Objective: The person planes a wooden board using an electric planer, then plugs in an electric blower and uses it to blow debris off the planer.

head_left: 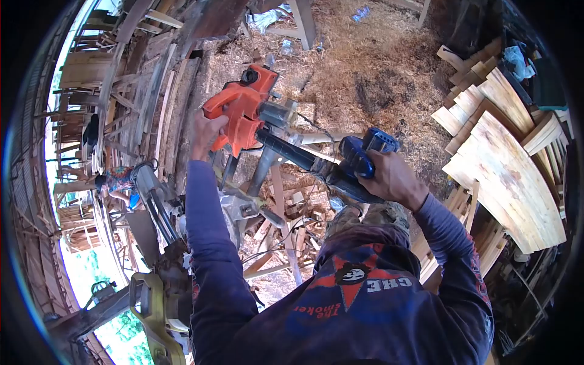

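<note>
My left hand (207, 129) is closed around the edge of an orange power tool (243, 109) with a black knob and a grey cylindrical motor housing. My right hand (395, 179) grips a blue-and-black cordless blower (358, 159), its handle mostly covered by my fingers. From the blower a long black nozzle (286, 149) runs up and left, its tip close beside the orange tool. Under the tools stand grey metal legs (263, 170), partly hidden.
Stacked wooden boards (499, 176) lie on the right, and more lumber (140, 79) leans on the left. Wood offcuts (298, 210) and sawdust (365, 73) cover the ground. A machine with a yellow-green handle (146, 316) stands at lower left. Another person (118, 182) is at far left.
</note>
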Demonstrator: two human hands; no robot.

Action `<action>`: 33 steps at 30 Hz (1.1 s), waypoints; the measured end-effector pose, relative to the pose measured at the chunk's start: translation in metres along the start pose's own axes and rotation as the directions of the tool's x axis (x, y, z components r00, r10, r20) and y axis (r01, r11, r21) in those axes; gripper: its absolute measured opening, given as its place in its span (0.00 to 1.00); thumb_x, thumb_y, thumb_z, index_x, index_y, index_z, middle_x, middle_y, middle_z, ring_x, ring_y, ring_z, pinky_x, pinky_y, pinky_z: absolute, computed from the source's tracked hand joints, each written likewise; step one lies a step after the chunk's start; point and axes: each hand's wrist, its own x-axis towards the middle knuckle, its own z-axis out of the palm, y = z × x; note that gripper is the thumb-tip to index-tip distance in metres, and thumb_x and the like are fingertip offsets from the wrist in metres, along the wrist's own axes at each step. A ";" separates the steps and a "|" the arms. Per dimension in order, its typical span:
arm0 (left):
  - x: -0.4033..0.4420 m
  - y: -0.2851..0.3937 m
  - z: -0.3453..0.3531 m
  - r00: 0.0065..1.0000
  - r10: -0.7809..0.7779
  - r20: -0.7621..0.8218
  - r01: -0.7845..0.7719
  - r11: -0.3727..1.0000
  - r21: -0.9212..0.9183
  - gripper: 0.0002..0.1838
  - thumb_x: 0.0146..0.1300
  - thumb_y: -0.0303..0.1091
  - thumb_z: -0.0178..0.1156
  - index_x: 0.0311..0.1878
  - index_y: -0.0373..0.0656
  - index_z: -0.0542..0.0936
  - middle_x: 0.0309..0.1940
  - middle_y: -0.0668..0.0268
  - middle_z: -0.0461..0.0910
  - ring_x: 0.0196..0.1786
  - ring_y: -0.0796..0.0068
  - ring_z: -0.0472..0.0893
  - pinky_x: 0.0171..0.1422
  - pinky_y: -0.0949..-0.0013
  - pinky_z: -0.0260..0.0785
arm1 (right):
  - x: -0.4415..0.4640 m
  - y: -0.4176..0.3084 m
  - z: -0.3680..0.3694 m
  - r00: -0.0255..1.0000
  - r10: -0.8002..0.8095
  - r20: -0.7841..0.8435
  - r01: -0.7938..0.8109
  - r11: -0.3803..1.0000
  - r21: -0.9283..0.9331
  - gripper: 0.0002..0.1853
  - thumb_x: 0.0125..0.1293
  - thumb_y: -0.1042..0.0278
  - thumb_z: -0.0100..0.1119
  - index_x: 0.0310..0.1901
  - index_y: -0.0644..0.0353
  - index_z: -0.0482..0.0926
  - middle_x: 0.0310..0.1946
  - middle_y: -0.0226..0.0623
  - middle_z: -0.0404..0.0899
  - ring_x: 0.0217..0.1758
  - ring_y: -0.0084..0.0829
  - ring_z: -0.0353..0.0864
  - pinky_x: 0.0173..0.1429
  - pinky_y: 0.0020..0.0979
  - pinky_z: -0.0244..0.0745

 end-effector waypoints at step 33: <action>0.004 -0.008 -0.003 0.999 0.034 0.024 -0.034 0.999 0.013 0.15 0.51 0.27 0.62 0.45 0.35 0.83 0.26 0.69 0.80 0.21 0.82 0.75 0.26 0.73 0.69 | -0.028 -0.026 0.025 0.995 0.098 0.017 -0.099 0.990 0.103 0.18 0.56 0.57 0.66 0.38 0.66 0.80 0.27 0.60 0.82 0.34 0.60 0.85 0.43 0.52 0.81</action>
